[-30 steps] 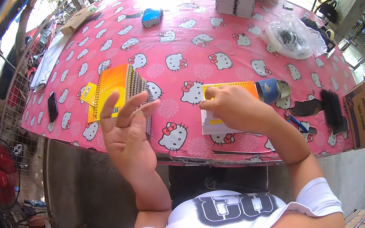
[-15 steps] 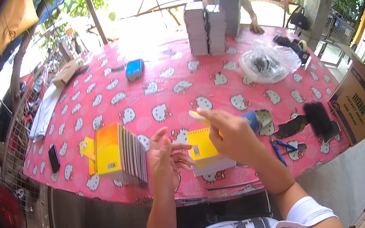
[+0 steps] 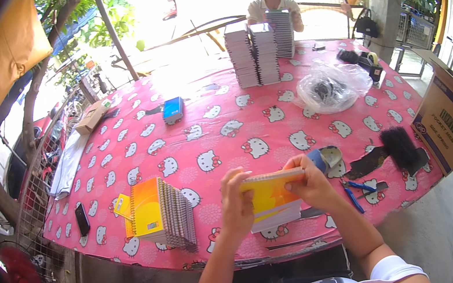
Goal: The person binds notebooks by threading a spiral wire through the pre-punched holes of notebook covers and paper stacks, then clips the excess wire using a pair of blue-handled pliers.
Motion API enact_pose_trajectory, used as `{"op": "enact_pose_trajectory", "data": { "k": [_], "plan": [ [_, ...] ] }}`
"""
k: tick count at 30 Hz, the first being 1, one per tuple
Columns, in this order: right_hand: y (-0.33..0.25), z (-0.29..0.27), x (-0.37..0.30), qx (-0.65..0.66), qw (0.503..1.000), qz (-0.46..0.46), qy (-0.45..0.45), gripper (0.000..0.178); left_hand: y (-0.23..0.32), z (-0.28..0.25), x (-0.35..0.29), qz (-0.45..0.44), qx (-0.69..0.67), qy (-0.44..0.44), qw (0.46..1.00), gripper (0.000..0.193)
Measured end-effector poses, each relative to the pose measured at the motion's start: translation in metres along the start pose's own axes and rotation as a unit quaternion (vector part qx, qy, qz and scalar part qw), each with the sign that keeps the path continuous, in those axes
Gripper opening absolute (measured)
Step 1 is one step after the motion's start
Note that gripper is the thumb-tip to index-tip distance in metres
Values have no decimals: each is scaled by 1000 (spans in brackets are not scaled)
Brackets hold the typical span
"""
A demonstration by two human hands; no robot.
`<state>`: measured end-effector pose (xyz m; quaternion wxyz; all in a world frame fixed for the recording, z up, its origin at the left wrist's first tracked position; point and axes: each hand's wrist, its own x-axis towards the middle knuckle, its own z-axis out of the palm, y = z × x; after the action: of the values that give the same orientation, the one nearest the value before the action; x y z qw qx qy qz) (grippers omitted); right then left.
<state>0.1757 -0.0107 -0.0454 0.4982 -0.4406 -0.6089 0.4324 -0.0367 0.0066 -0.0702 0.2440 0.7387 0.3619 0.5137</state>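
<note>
Between both hands is a yellow and orange spiral notebook (image 3: 272, 189), raised and tilted with its bound edge along the top. My left hand (image 3: 236, 201) is closed on its left end, and my right hand (image 3: 310, 183) pinches its right end with the thumb in front. Directly beneath, a low pile of notebooks (image 3: 278, 217) rests on the table, partly hidden by the held one. To the left stands a taller stack of yellow and orange spiral notebooks (image 3: 158, 213), with a yellow card-like piece (image 3: 123, 206) at its left side.
Right of my hands lie blue-handled pliers (image 3: 354, 197), a blue and beige item (image 3: 326, 160) and a black bristly brush (image 3: 400, 149). Farther off are a clear plastic bag (image 3: 327, 88), tall notebook stacks (image 3: 254, 55), a blue pack (image 3: 173, 110) and a person (image 3: 271, 6). A cardboard box (image 3: 449, 120) stands right.
My left hand has moved from open beside the pile to gripping a notebook. My right hand has come down onto its other end. The notebook is now lifted. The person opposite has shifted behind the stacks.
</note>
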Motion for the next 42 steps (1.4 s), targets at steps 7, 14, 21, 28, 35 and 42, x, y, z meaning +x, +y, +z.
{"op": "enact_pose_trajectory", "data": {
  "k": [7, 14, 21, 28, 35, 42],
  "plan": [
    [8, 16, -2, -34, 998, 5, 48, 30, 17, -1, 8, -86, -8, -23, 996, 48],
    [22, 12, 1, -94, 990, -95, 34, 36, 40, 15, 27, 91, 269, 31, 958, 26],
    [95, -241, -16, -539, 766, 43, 349, 19, 54, 15, 40, 6, 106, 24, 994, 14],
    [141, -320, -38, -652, 649, 307, 243, 18, 44, 7, 39, 10, 116, 5, 993, 17],
    [104, -291, -25, -595, 716, 194, 308, 21, 41, 11, 37, 47, 142, -7, 989, 25],
    [-10, -73, -13, -197, 970, -95, 107, 19, 42, 23, 32, 29, 158, 59, 985, 22]
  ]
}}
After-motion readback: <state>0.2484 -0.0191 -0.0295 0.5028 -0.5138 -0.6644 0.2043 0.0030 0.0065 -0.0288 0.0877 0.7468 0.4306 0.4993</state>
